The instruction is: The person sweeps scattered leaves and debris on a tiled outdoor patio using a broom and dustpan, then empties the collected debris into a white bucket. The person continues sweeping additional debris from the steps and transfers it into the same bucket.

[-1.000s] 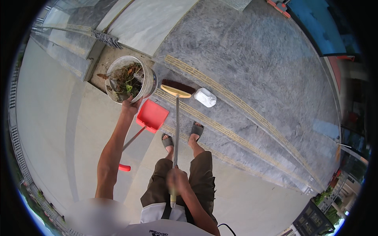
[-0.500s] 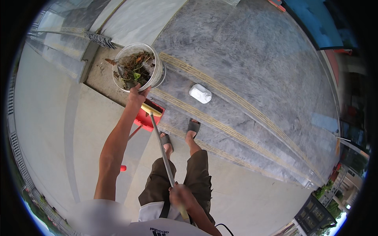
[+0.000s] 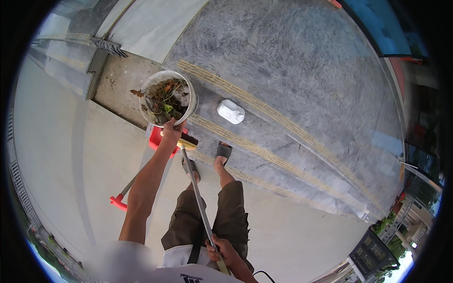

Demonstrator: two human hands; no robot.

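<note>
My left hand (image 3: 172,129) grips the near rim of a white bucket (image 3: 192,101), tilted enough to show dry leaves and plant scraps (image 3: 166,100) inside. Around the shaft of a broom (image 3: 202,207) my right hand (image 3: 225,252) is closed, close to my waist. The broom's yellow head with dark bristles (image 3: 187,141) is down by the bucket, beside a red dustpan (image 3: 157,138). My left hand and forearm cover part of that dustpan. Its handle slants out to the left of my forearm and ends in a red grip (image 3: 118,203).
A white plastic jug (image 3: 231,111) lies on the grey steps right of the bucket. Yellow patterned strips (image 3: 264,150) edge the steps. A dirt patch (image 3: 120,80) is behind the bucket, with a dark mop head (image 3: 108,46) past it. My sandalled feet (image 3: 224,150) are near the broom head.
The bucket has come slightly nearer and right in view. The broom head has shifted off the dustpan toward the right. The dustpan's handle has swung outward to the left.
</note>
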